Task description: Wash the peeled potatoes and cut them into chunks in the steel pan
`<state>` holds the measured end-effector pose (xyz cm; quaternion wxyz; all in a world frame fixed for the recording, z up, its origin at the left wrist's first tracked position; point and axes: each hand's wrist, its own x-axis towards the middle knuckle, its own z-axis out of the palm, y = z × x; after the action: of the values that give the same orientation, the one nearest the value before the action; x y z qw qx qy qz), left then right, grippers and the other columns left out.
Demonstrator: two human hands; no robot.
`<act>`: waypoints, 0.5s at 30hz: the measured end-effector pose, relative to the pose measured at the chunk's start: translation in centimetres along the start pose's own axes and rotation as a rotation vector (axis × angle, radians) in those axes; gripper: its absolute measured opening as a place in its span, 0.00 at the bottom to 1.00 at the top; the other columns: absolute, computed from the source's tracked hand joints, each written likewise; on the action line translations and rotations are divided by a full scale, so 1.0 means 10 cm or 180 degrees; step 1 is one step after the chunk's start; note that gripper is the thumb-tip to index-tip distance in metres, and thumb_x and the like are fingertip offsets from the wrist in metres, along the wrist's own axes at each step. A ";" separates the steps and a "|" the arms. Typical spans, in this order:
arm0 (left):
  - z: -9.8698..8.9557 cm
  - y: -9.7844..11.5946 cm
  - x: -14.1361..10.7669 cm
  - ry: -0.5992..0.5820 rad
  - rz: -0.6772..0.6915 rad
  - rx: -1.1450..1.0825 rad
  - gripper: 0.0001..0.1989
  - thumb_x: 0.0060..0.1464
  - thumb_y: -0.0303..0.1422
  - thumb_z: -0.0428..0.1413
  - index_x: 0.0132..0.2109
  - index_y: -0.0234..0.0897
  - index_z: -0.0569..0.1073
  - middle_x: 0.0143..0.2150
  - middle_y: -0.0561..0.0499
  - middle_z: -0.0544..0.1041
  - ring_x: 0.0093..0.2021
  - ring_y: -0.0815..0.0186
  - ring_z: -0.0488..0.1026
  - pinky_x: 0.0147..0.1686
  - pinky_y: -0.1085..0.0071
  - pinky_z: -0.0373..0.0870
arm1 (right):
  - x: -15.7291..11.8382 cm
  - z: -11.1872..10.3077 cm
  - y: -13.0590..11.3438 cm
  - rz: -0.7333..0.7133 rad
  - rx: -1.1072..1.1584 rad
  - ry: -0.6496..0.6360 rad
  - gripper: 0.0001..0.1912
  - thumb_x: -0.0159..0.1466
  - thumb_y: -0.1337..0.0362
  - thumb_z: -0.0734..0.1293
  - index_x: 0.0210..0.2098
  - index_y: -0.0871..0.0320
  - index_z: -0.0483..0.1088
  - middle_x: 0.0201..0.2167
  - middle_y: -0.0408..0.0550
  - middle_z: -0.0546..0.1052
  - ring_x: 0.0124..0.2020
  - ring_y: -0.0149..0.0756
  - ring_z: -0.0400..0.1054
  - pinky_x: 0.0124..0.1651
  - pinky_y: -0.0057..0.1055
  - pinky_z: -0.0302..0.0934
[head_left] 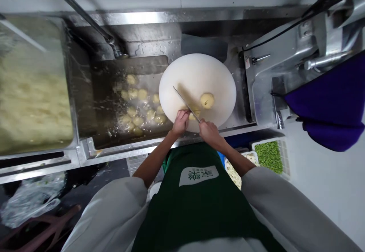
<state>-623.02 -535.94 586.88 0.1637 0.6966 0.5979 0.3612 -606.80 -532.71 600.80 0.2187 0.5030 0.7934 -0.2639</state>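
A round white cutting board [222, 77] lies across the sink's edge in front of me. My right hand [210, 133] is closed around the handle of a kitchen knife [182, 99], its blade pointing away and to the left. Beneath the blade, near the board's front edge, is a peeled potato [195, 115], partly hidden by the knife and fingers. My left hand [181, 122] grips that potato from the left, fingers bent close to the blade. Another peeled potato [207, 100], whole with a dark mark, rests on the board to the right of the knife.
To the left, several peeled potatoes [142, 94] sit in water in a steel sink [104, 92] under a faucet [115, 48]. A tub [34, 99] of pale pieces stands farther left. Chopped greens [268, 156] fill a basket low on the right. A purple cloth [330, 99] hangs at right.
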 end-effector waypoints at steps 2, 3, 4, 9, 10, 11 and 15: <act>0.00 -0.01 -0.01 0.0046 0.0053 0.0086 0.15 0.69 0.30 0.42 0.51 0.36 0.73 0.47 0.40 0.75 0.50 0.58 0.70 0.50 0.56 0.71 | 0.00 0.00 -0.02 -0.0011 0.0066 -0.0003 0.16 0.72 0.67 0.54 0.53 0.63 0.68 0.44 0.62 0.79 0.46 0.47 0.76 0.48 0.37 0.66; -0.01 -0.01 -0.01 0.0076 0.0074 0.0113 0.16 0.69 0.30 0.42 0.51 0.36 0.73 0.47 0.40 0.75 0.49 0.58 0.70 0.50 0.56 0.71 | 0.00 0.00 -0.03 -0.0009 0.0101 -0.0020 0.16 0.72 0.68 0.54 0.52 0.63 0.69 0.44 0.62 0.79 0.46 0.46 0.76 0.48 0.37 0.66; -0.01 -0.01 -0.02 0.0103 0.0104 0.0121 0.16 0.69 0.30 0.42 0.52 0.35 0.73 0.47 0.40 0.75 0.49 0.58 0.70 0.50 0.56 0.71 | 0.00 -0.01 -0.03 -0.0014 0.0127 -0.0044 0.16 0.71 0.69 0.55 0.52 0.63 0.69 0.45 0.62 0.79 0.47 0.46 0.76 0.48 0.37 0.66; -0.01 -0.02 -0.03 0.0128 0.0102 0.0078 0.15 0.70 0.31 0.42 0.50 0.36 0.73 0.46 0.39 0.75 0.48 0.57 0.70 0.49 0.57 0.71 | -0.01 -0.04 -0.05 -0.0136 0.0141 0.0041 0.16 0.69 0.68 0.58 0.54 0.63 0.69 0.45 0.63 0.80 0.48 0.47 0.76 0.49 0.36 0.66; -0.01 -0.02 -0.04 0.0121 0.0068 0.0077 0.15 0.70 0.31 0.42 0.49 0.36 0.73 0.46 0.40 0.75 0.48 0.57 0.70 0.48 0.57 0.71 | -0.01 -0.04 -0.05 -0.0131 0.0149 0.0020 0.16 0.69 0.69 0.58 0.54 0.63 0.69 0.45 0.62 0.80 0.48 0.47 0.76 0.49 0.36 0.67; -0.01 -0.03 -0.05 0.0105 0.0024 0.0067 0.15 0.70 0.32 0.42 0.49 0.36 0.73 0.46 0.40 0.75 0.48 0.57 0.70 0.49 0.56 0.71 | -0.01 -0.04 -0.06 -0.0116 0.0163 -0.0007 0.16 0.69 0.70 0.57 0.54 0.63 0.69 0.45 0.62 0.80 0.48 0.47 0.76 0.48 0.36 0.67; -0.02 -0.04 -0.07 0.0023 -0.0062 -0.0006 0.15 0.70 0.33 0.42 0.48 0.36 0.73 0.45 0.39 0.75 0.48 0.57 0.70 0.49 0.55 0.69 | -0.01 -0.04 -0.08 -0.0114 0.0246 -0.0023 0.17 0.69 0.72 0.54 0.53 0.63 0.69 0.45 0.63 0.80 0.48 0.47 0.76 0.48 0.36 0.67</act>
<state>-623.47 -536.53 586.56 0.1656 0.6893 0.6049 0.3627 -607.53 -532.79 601.37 0.1972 0.4958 0.7908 -0.3000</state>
